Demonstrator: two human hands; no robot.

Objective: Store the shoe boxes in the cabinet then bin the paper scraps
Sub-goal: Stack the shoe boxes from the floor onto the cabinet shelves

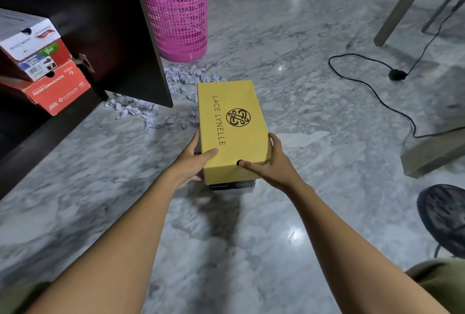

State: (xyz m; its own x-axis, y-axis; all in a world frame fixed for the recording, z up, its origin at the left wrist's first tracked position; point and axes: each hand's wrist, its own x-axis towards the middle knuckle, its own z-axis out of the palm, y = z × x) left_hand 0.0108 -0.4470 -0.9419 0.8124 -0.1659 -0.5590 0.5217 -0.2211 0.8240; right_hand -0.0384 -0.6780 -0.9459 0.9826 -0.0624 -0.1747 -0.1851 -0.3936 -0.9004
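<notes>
The yellow shoe box (232,127) sits between both hands; the left hand (192,161) clasps its left side. The right hand (270,162) clasps its right near corner.

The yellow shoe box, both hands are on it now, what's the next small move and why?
Probably lift the yellow shoe box straight up off the dark box beneath it. The left hand and right hand already grip its near corners, and the open cabinet, with the red box stacked inside, stands to the left, so a clean lift should come before the swing over.
</notes>
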